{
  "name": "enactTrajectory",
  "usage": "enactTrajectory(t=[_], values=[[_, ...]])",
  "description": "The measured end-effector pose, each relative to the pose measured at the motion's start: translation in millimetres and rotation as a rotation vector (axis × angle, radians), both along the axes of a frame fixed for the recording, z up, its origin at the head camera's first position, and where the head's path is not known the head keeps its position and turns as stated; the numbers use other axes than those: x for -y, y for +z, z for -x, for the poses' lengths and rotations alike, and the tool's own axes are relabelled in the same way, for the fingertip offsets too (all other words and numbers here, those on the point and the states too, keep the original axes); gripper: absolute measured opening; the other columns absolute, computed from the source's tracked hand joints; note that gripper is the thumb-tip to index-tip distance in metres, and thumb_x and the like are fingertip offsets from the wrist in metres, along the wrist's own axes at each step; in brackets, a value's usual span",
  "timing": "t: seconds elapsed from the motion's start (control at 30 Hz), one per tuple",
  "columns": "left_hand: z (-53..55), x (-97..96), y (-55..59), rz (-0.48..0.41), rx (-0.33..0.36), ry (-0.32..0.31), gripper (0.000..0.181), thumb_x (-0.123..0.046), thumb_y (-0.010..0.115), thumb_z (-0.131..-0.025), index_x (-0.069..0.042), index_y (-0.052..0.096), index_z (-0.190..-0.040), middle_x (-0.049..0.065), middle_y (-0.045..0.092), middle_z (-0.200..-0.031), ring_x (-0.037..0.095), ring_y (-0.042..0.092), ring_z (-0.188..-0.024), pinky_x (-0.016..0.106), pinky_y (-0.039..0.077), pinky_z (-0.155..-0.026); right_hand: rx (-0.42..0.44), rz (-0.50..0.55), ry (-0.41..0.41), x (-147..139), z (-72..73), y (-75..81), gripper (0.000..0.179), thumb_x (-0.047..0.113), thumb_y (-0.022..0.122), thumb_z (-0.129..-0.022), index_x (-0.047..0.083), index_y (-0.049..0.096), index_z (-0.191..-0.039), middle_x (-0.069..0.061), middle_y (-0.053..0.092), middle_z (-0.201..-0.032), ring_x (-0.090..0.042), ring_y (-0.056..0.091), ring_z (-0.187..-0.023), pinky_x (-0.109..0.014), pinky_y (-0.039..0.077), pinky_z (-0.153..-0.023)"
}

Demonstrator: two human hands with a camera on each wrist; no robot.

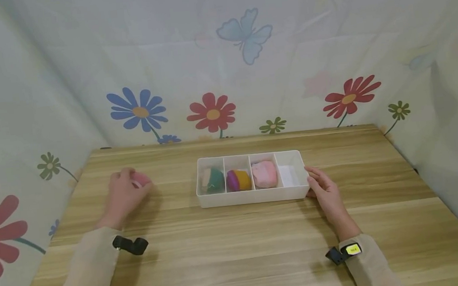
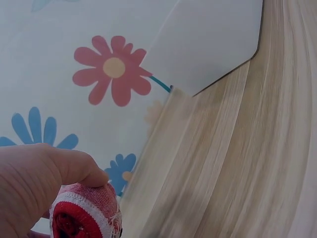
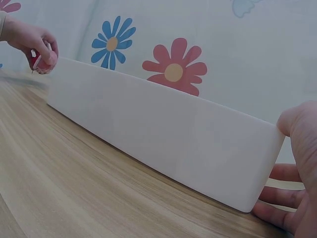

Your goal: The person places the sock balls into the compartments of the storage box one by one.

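Observation:
In the head view my left hand (image 1: pixel 124 192) is at the table's left side, pinching a rolled-up sock (image 1: pixel 141 178). Close up in the left wrist view, this sock (image 2: pixel 84 210) is pink with a white band, a red middle and loose threads; the thumb lies over its top. A white divided storage box (image 1: pixel 252 197) stands at the middle of the table. My right hand (image 1: pixel 327 193) holds the box's right end, thumb at the near corner and fingers along the end wall. Three compartments hold rolled socks: green and beige (image 1: pixel 214 180), purple and mustard (image 1: pixel 239 180), pale pink (image 1: pixel 264 174).
The box's rightmost compartment (image 1: pixel 292 173) shows a bare white floor. Under everything lies a wood-grain table (image 1: pixel 223 254). A flower-printed curtain (image 1: pixel 162 52) rises behind the table's far edge and along both sides.

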State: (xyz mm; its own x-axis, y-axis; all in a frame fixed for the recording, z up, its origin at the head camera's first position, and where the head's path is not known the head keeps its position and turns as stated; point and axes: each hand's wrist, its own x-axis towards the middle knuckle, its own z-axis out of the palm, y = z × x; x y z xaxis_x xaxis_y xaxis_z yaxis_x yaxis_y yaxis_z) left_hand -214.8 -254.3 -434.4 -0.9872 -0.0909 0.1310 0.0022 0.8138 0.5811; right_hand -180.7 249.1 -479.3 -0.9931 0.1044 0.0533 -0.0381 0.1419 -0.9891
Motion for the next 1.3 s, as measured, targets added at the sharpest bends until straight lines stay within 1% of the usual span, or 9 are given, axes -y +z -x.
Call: enactTrajectory(t=[0.13, 0.3, 0.57, 0.83, 1.0, 1.17, 1.3], values=[[-0.2, -5.4, 2.2, -0.010, 0.009, -0.007, 0.068, -0.032, 0.064, -0.081, 0.008, 0.037, -0.129, 0.033, 0.032, -0.123, 0.043, 0.039, -0.102, 0.056, 0.040, -0.084, 0.000, 0.002, 0.003, 0, 0.2, -0.5, 0.044, 0.029, 0.048, -0.097, 0.009, 0.045, -0.136, -0.019, 0.050, -0.128, -0.010, 0.057, -0.094, -0.032, 0.051, -0.077], [1.1, -12.9, 4.8, -0.020, 0.003, -0.026, 0.067, -0.031, 0.065, -0.081, 0.007, 0.038, -0.130, 0.033, 0.031, -0.125, 0.042, 0.039, -0.103, 0.056, 0.040, -0.085, -0.005, 0.009, -0.001, -1, 0.8, -1.3, 0.044, 0.029, 0.048, -0.096, 0.009, 0.046, -0.136, -0.019, 0.050, -0.127, -0.011, 0.057, -0.094, -0.031, 0.051, -0.077], [1.4, -24.7, 12.0, -0.028, 0.009, -0.043, 0.068, -0.032, 0.066, -0.081, 0.004, 0.038, -0.131, 0.031, 0.030, -0.127, 0.040, 0.039, -0.104, 0.054, 0.043, -0.083, -0.010, 0.007, 0.005, 0, 1.0, -1.0, 0.044, 0.030, 0.049, -0.096, 0.009, 0.046, -0.135, -0.019, 0.050, -0.128, -0.011, 0.057, -0.093, -0.032, 0.051, -0.077], [2.3, -38.0, 15.8, -0.045, 0.016, -0.074, 0.068, -0.033, 0.065, -0.082, 0.003, 0.037, -0.134, 0.029, 0.030, -0.128, 0.039, 0.042, -0.103, 0.053, 0.044, -0.085, -0.020, -0.001, 0.007, -1, 0.3, -1.1, 0.044, 0.028, 0.048, -0.097, 0.007, 0.046, -0.135, -0.021, 0.051, -0.126, -0.009, 0.058, -0.090, -0.033, 0.051, -0.076], [2.9, -46.9, 18.4, -0.057, 0.017, -0.078, 0.068, -0.033, 0.065, -0.082, 0.001, 0.037, -0.134, 0.028, 0.030, -0.129, 0.038, 0.042, -0.103, 0.052, 0.044, -0.085, -0.011, 0.002, 0.004, -1, 0.3, -0.5, 0.044, 0.028, 0.048, -0.097, 0.008, 0.046, -0.136, -0.020, 0.050, -0.126, -0.009, 0.058, -0.090, -0.032, 0.051, -0.076], [2.9, -55.9, 21.6, -0.058, 0.004, -0.084, 0.068, -0.034, 0.065, -0.081, 0.001, 0.038, -0.133, 0.027, 0.031, -0.129, 0.037, 0.041, -0.104, 0.052, 0.044, -0.086, -0.013, 0.001, 0.002, 0, 0.3, -0.1, 0.043, 0.028, 0.048, -0.097, 0.008, 0.046, -0.136, -0.020, 0.051, -0.125, -0.009, 0.058, -0.090, -0.032, 0.051, -0.076], [2.1, -62.9, 24.4, -0.061, -0.007, -0.092, 0.067, -0.033, 0.065, -0.081, 0.001, 0.039, -0.132, 0.026, 0.033, -0.126, 0.037, 0.042, -0.103, 0.051, 0.044, -0.085, -0.008, 0.002, -0.001, 0, 0.3, 0.1, 0.043, 0.027, 0.048, -0.097, 0.008, 0.046, -0.135, -0.020, 0.051, -0.125, -0.009, 0.057, -0.090, -0.031, 0.051, -0.076]])
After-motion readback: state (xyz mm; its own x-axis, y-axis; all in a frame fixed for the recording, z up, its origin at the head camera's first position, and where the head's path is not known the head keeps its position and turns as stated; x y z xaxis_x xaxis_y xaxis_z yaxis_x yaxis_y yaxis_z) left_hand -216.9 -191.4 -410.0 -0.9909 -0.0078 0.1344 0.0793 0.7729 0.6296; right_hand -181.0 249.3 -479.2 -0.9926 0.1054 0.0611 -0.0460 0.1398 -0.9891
